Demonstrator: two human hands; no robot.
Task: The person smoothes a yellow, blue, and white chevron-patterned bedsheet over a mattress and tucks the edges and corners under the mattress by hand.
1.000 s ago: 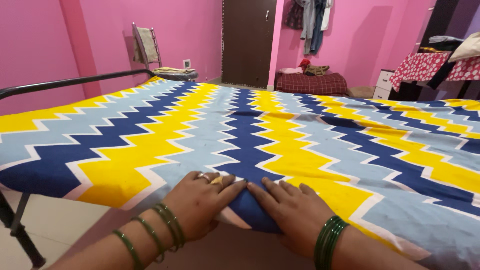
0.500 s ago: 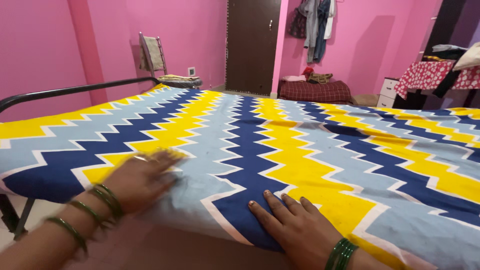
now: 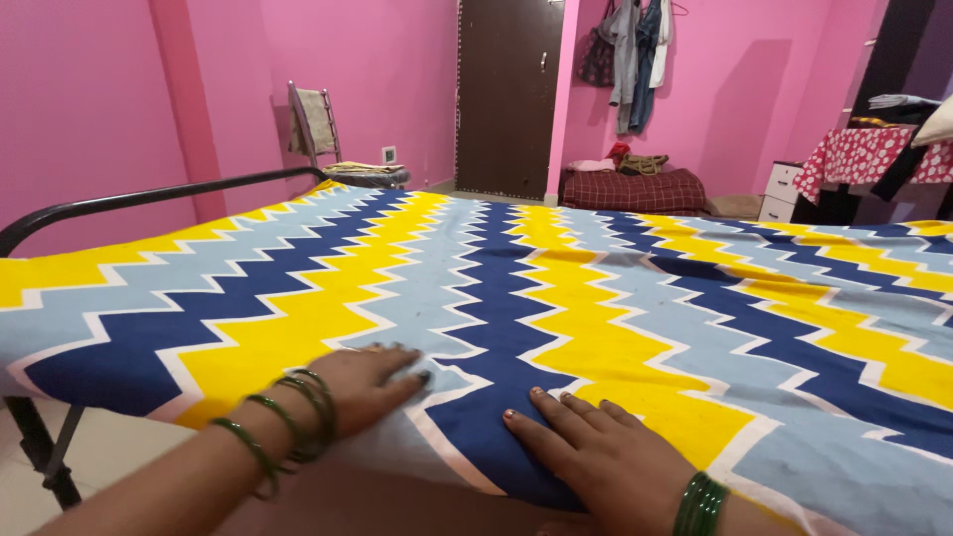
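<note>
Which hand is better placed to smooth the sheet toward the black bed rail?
The left hand, probably: it lies flat on the sheet nearer the black rail. The right hand rests further from it.

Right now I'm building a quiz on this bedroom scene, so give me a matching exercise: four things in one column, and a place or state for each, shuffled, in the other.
Things:
1. left hand
2. right hand
3. door
4. chair

Places or states:
A. dark brown, shut, in the far pink wall
B. flat on a pale blue zigzag of the bedsheet, near the bed's edge
C. stands past the far left corner of the bed, by the wall
D. flat on the sheet, fingers across a navy zigzag

Pairs: 1-B, 2-D, 3-A, 4-C
</note>
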